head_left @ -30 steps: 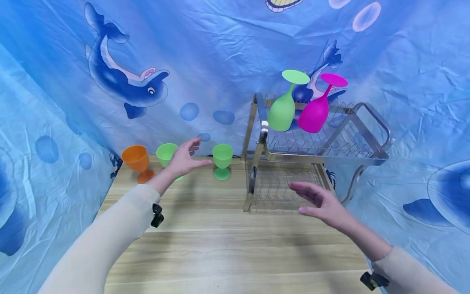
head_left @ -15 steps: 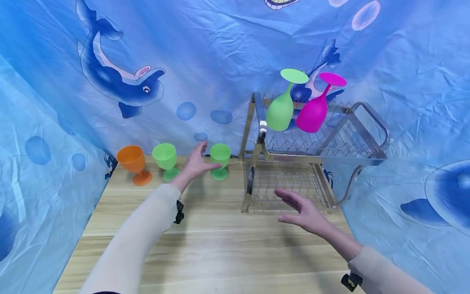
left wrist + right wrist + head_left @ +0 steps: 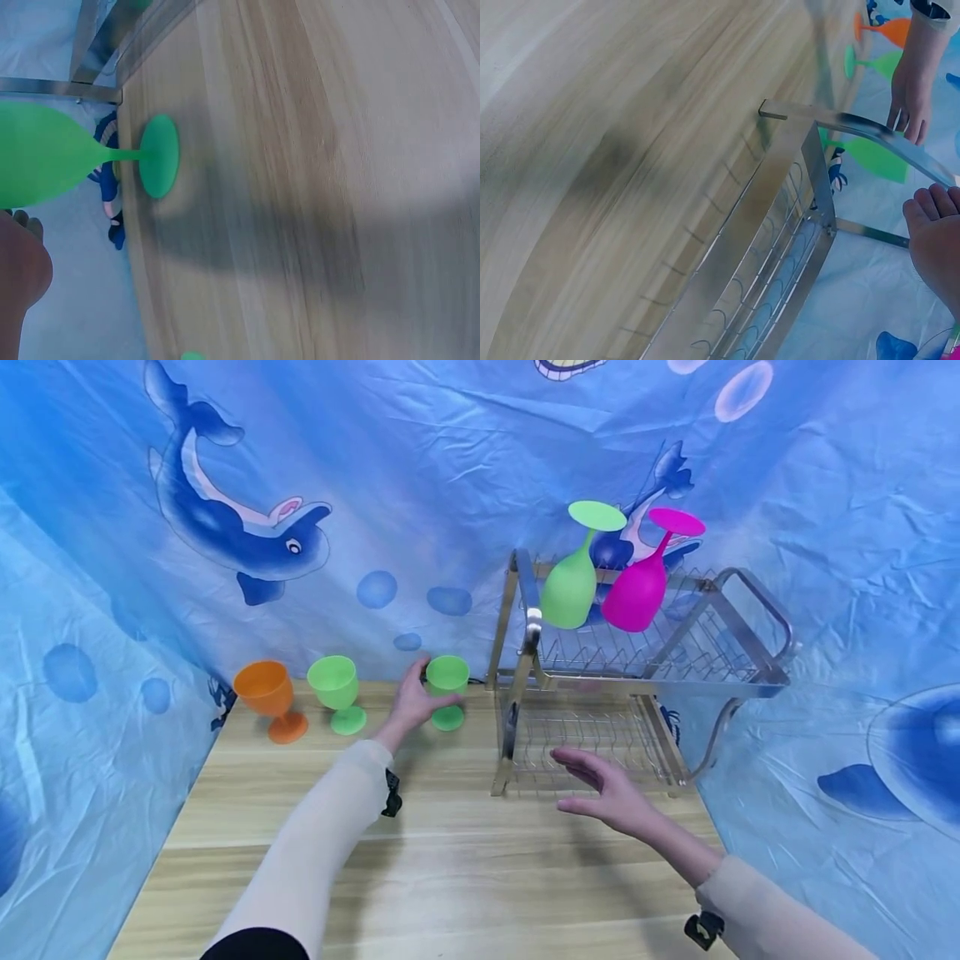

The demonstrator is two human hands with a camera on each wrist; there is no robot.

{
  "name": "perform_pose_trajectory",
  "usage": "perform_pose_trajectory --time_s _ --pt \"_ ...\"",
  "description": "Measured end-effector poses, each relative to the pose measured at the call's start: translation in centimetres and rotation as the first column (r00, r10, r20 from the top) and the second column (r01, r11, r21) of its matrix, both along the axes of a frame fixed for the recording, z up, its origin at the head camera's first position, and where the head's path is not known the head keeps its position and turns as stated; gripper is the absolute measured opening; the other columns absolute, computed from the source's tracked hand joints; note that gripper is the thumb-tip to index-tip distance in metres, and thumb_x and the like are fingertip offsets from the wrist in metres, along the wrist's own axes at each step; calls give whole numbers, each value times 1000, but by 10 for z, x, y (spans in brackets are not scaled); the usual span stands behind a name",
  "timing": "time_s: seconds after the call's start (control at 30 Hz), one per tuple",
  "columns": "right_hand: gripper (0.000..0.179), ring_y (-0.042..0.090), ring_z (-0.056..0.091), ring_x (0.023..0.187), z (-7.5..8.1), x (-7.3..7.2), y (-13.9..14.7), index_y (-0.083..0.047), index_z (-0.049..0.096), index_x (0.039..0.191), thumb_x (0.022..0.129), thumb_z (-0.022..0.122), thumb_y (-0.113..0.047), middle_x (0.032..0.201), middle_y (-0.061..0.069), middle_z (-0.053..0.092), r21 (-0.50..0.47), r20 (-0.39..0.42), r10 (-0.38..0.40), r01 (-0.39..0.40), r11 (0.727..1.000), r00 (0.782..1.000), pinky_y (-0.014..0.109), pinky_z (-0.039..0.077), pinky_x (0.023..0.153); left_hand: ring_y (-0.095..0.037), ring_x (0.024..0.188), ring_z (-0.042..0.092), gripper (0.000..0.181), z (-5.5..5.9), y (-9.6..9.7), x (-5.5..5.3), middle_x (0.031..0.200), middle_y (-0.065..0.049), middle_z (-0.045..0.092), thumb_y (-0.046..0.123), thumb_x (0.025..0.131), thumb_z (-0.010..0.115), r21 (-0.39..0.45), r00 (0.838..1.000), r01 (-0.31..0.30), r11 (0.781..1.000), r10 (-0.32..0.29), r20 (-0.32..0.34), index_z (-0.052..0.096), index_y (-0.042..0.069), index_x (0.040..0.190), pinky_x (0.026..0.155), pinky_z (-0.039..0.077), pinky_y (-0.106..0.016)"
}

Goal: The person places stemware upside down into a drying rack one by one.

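In the head view my left hand (image 3: 411, 700) is at the right-hand green goblet (image 3: 447, 675), its thumb across the front of the bowl and its fingers spread by the left side. Seen from the left wrist, this goblet's bowl (image 3: 45, 154) lies right by the hand (image 3: 22, 262), and its foot (image 3: 159, 156) stands on the table. My right hand (image 3: 611, 793) hovers in front of the metal dish rack (image 3: 517, 693), fingers parted from the thumb, holding nothing. Left of my left hand stand another green goblet (image 3: 333, 683) and an orange goblet (image 3: 265, 690), both upright.
On the rack's upper tier, a green goblet (image 3: 570, 589) and a magenta goblet (image 3: 636, 593) lean upside down. The rack's lower tier (image 3: 592, 743) sits on the wooden table (image 3: 450, 860). A blue dolphin-printed curtain (image 3: 420, 527) hangs behind and at both sides.
My left hand has moved right, from in front of the middle green goblet to the right-hand green one. My right hand has shifted left and slightly down.
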State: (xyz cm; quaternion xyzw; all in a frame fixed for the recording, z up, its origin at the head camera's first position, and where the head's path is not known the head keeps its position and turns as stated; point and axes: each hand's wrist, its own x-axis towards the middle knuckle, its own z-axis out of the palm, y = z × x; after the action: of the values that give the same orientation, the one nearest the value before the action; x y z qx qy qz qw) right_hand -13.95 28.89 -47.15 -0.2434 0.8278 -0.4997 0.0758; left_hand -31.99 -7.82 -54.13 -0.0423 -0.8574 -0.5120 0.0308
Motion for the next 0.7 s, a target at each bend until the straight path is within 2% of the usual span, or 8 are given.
perform_pose_trajectory --time_s 0.2,0.43,0.57,0.7 --pt "70 41 52 144 -5 -4 -3 1 55 151 90 87 -9 154 21 57 -4 25 -6 6 1000 1000 28 43 119 -41 150 42 114 -4 8 -6 164 -20 42 38 77 98 -10 999 -39 999 39 -2 33 7 165 125 33 -59" --pt "69 44 50 145 -8 -11 -8 3 53 152 93 85 -13 154 24 56 -22 63 -5 6 1000 998 47 41 120 -40 141 51 99 1 12 -11 154 -20 53 36 79 96 -36 997 -68 997 66 -37 43 5 157 121 41 -56" --pt "70 43 50 146 -9 -12 -12 2 52 153 93 84 -12 154 23 56 -16 75 3 -2 1000 997 43 42 120 -39 140 52 96 3 12 -10 152 -18 54 36 80 96 -56 998 -53 997 52 -22 44 7 156 119 43 -54" --pt "71 41 51 145 -8 -11 -17 1 52 153 92 85 -10 154 21 57 -21 65 2 0 1000 998 33 44 119 -40 141 51 96 10 7 -2 154 -18 53 36 80 95 -41 1000 -20 999 19 -9 45 7 156 120 42 -56"
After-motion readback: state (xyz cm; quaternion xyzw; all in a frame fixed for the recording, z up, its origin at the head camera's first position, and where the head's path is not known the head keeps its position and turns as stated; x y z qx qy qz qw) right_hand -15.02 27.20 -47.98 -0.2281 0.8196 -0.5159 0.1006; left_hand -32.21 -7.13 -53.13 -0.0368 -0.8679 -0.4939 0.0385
